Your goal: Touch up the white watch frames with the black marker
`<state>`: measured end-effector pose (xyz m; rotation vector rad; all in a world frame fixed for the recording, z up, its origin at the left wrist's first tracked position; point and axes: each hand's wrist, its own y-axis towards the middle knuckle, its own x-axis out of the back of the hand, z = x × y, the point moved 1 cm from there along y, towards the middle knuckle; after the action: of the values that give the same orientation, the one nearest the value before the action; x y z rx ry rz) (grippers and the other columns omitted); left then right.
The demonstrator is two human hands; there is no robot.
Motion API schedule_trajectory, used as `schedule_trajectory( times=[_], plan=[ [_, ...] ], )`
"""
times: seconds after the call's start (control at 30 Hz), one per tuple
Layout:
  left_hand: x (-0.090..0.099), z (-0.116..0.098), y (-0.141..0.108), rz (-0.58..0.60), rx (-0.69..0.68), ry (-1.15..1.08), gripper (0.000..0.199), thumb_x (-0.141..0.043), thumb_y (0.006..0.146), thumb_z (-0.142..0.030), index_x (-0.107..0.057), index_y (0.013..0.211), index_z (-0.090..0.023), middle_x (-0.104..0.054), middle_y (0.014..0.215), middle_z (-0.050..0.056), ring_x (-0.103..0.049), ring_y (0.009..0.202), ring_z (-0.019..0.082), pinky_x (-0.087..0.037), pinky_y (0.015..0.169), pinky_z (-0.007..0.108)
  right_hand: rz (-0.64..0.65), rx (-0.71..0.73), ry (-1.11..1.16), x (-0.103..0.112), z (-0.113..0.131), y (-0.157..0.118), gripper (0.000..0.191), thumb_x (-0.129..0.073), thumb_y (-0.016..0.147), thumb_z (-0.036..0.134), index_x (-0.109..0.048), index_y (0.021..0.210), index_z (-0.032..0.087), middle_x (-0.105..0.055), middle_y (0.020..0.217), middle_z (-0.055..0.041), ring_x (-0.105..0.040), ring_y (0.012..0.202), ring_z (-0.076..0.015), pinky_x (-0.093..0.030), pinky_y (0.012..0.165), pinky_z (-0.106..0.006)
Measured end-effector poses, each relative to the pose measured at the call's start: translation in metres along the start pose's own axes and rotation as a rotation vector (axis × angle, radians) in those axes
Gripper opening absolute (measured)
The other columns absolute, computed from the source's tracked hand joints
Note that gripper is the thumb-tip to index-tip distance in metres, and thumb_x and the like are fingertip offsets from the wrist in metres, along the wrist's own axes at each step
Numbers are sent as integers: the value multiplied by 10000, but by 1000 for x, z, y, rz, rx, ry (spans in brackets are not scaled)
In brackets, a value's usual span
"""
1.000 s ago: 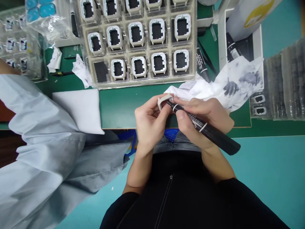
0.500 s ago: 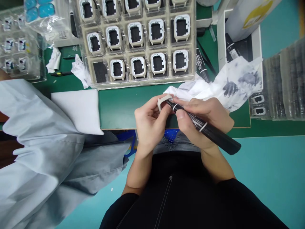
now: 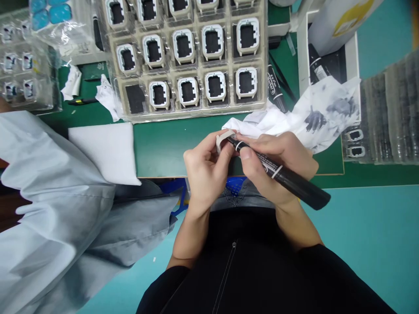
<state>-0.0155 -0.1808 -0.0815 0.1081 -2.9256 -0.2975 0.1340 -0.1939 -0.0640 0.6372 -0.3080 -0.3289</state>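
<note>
At the centre of the frame the left hand [image 3: 204, 168] pinches a small white frame [image 3: 224, 138] between thumb and fingertips, while the right hand [image 3: 278, 168] grips a black marker [image 3: 281, 174] like a pen, its tip touching the frame's edge. Judging from this, the marking goes best with both wrists braced together, the frame held still and the tip moved in short, light strokes, clear of the ink-stained cloth [image 3: 314, 115] just beyond the hands.

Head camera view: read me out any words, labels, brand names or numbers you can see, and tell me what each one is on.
Nothing reads clearly.
Black marker in the right hand: white print on the barrel, too blurred to read.
Second marker beside the tray: white lettering, too small to read.
White box: a yellow shape, no legible words.
</note>
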Motion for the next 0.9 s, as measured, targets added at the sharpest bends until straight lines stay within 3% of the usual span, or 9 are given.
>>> schedule_trajectory(
  times=[0.07, 0.17, 0.27, 0.47, 0.67, 0.8, 0.9],
  plan=[
    [1, -1, 2, 15, 17, -32, 278, -810, 1084, -463, -887, 1147, -203, -876, 1014, 49, -810, 882, 192, -649, 819, 273, 25, 10, -9, 0, -2, 0, 137, -825, 996, 186, -791, 1039, 311, -914, 987, 21, -926, 918, -234, -796, 843, -351],
    [3, -4, 4, 46, 43, -41, 275, -843, 1054, -455, -888, 1113, -190, -872, 1021, 48, -784, 863, 175, -635, 802, 257, 89, 144, -96, -2, -5, 0, 172, -821, 978, 157, -783, 1025, 318, -915, 991, 30, -925, 944, -233, -797, 896, -349],
    [3, -7, 4, 52, 46, -24, 194, -847, 1044, -373, -896, 1094, -192, -860, 983, 27, -755, 827, 153, -611, 782, 235, 64, 237, -121, -3, -6, 0, 171, -824, 972, 164, -766, 999, 323, -909, 962, 41, -918, 906, -221, -794, 893, -337],
    [2, -8, 4, 37, 64, -12, 248, -873, 1031, -428, -896, 1083, -187, -858, 968, 39, -809, 885, 192, -644, 816, 259, 14, -42, -15, 2, 0, 5, 119, -844, 1003, 233, -741, 967, 282, -876, 872, 54, -817, 641, -140, -680, 598, -270],
    [3, -6, 5, 47, 62, -22, 232, -847, 1043, -406, -900, 1106, -189, -862, 979, 46, -784, 860, 180, -640, 790, 250, 82, 135, -115, 2, 1, 5, 166, -819, 980, 145, -730, 1000, 284, -883, 910, 15, -914, 883, -220, -768, 791, -318],
    [2, -8, 5, 43, 65, -32, 201, -839, 1049, -374, -895, 1092, -186, -855, 956, 41, -809, 883, 190, -657, 835, 261, 30, 62, -53, 1, -2, 4, 117, -822, 998, 201, -723, 990, 264, -876, 868, 13, -859, 707, -176, -726, 667, -295],
    [1, -11, 9, 55, 85, -57, 194, -882, 1009, -375, -893, 1048, -185, -855, 942, 39, -811, 859, 189, -668, 807, 262, 30, 34, -33, 2, -3, 3, 109, -819, 1004, 194, -749, 999, 277, -881, 881, 16, -868, 735, -190, -727, 672, -320]
  ],
)
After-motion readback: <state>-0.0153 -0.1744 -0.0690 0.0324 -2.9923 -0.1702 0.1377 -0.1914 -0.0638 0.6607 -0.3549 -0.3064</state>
